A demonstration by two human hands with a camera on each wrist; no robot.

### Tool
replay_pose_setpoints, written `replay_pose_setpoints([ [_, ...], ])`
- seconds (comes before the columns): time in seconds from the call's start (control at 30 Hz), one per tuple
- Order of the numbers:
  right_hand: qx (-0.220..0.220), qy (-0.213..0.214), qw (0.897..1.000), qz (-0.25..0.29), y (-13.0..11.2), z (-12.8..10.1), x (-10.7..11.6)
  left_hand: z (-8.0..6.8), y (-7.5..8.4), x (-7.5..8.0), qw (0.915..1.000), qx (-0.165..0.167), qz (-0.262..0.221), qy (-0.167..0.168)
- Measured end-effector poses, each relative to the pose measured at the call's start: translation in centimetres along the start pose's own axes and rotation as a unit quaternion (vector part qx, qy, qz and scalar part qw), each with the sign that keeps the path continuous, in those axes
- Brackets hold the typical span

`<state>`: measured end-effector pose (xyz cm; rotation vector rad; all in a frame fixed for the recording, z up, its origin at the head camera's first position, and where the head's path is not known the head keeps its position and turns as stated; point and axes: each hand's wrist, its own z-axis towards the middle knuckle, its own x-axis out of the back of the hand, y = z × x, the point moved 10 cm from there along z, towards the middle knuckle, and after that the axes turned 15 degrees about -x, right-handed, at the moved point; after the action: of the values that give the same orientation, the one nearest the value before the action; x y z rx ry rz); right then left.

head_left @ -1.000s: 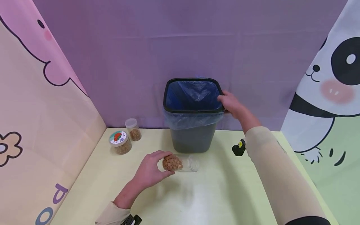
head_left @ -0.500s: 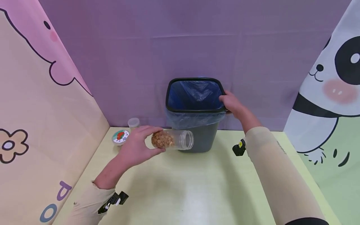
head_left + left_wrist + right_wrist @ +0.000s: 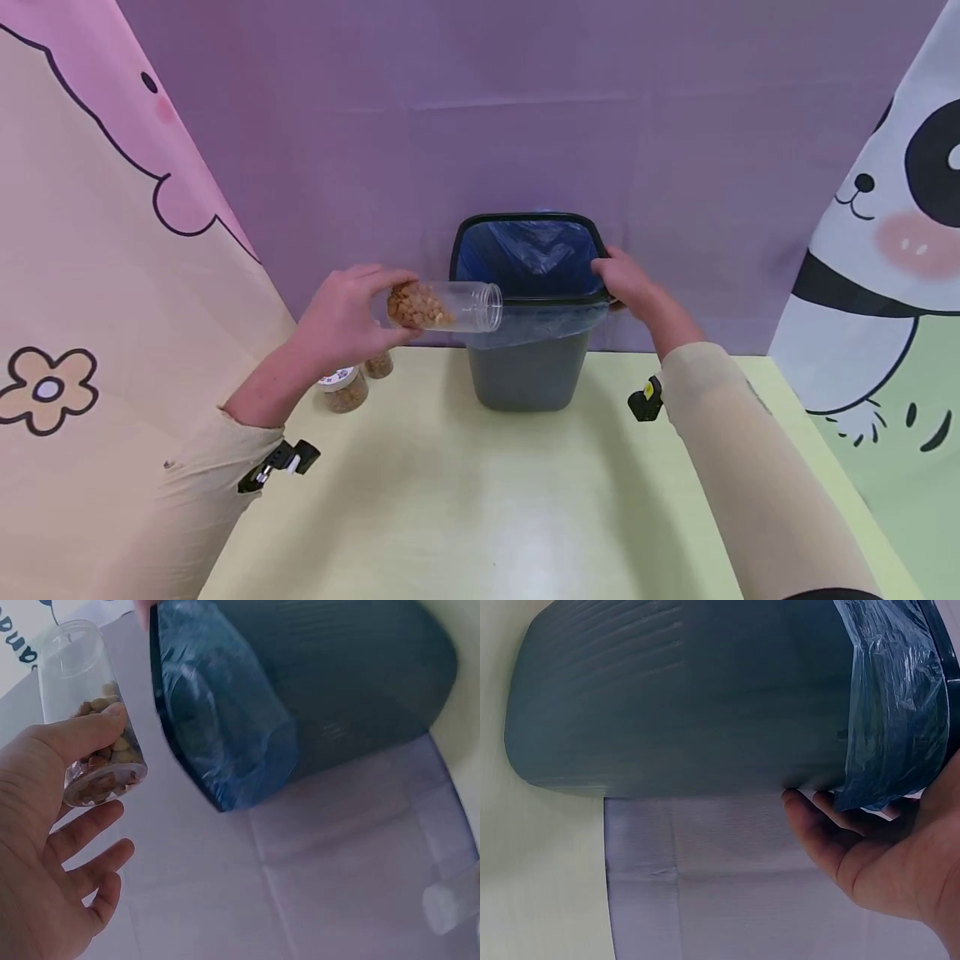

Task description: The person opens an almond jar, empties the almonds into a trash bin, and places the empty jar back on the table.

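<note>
- The left hand (image 3: 341,321) holds a clear plastic jar (image 3: 442,307) in the air, with the thumb and curled fingers wrapped round its closed bottom end.
- The jar lies almost level. Its long axis runs left to right in the head view, and its open, lidless mouth points right toward the waste bin (image 3: 525,367).
- The mouth sits just beside the bin's left rim at about rim height. Whether it touches the liner cannot be told.
- Brown nuts or pellets (image 3: 416,307) are bunched in the bottom half of the jar, next to the palm. The half toward the mouth is clear.
- In the left wrist view the thumb lies along the jar's wall, while the lower fingers (image 3: 90,832) are loosely spread beneath its base.
- The right hand (image 3: 626,279) grips the right rim of the dark grey bin, with its fingers curled over the edge onto the blue bag liner (image 3: 528,250).
- The bin stands upright at the back of the yellow table (image 3: 480,500), against the purple backdrop (image 3: 450,125).
- Two smaller jars of the same brown contents (image 3: 343,390) stand on the table below the left hand, well apart from the bin.
</note>
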<state>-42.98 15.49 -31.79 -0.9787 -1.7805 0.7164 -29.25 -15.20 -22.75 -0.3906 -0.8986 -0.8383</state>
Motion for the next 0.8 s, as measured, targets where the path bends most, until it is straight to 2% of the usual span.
replay_pose_setpoints([
  [0.37,-0.003,0.007,1.000,0.001,0.7,-0.5,-0.1,2.8,-2.5,1.6,0.9983,0.033,0.031,-0.037],
  [0.53,-0.005,0.007,1.000,0.009,0.8,-0.5,-0.2,3.2,-3.9,1.0,0.9968,0.055,0.034,-0.048],
  [0.8,-0.007,0.015,1.000,0.007,1.0,-0.8,-0.6,3.1,-5.7,-0.2,0.9947,0.087,0.028,-0.047],
])
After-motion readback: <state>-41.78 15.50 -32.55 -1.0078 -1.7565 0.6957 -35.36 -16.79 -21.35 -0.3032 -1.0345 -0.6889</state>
